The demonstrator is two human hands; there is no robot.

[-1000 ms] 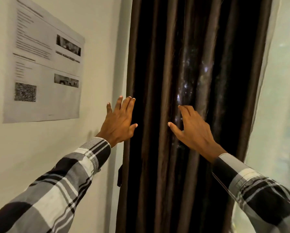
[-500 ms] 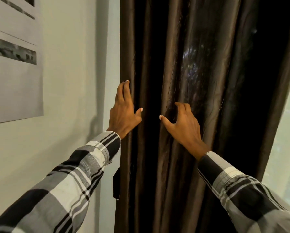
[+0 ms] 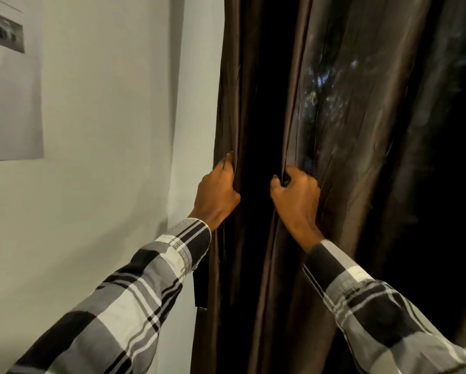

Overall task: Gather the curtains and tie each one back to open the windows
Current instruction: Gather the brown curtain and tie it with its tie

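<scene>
A dark brown, glossy curtain hangs in deep vertical folds and fills the right half of the view. My left hand is closed around the curtain's left edge, beside the wall. My right hand is clenched on a fold a little further right, at about the same height. A dark gap of fabric lies between the two hands. A small dark strap or tab hangs by the curtain's left edge under my left sleeve; what it belongs to is unclear.
A pale wall runs along the left, right up to the curtain's edge. A printed paper sheet is stuck on it at the upper left. A sliver of pale surface shows at the bottom right corner.
Both hands went from resting flat with fingers spread on the curtain to closed grips on its folds. The view has moved closer and shifted right, so less of the paper sheet shows.
</scene>
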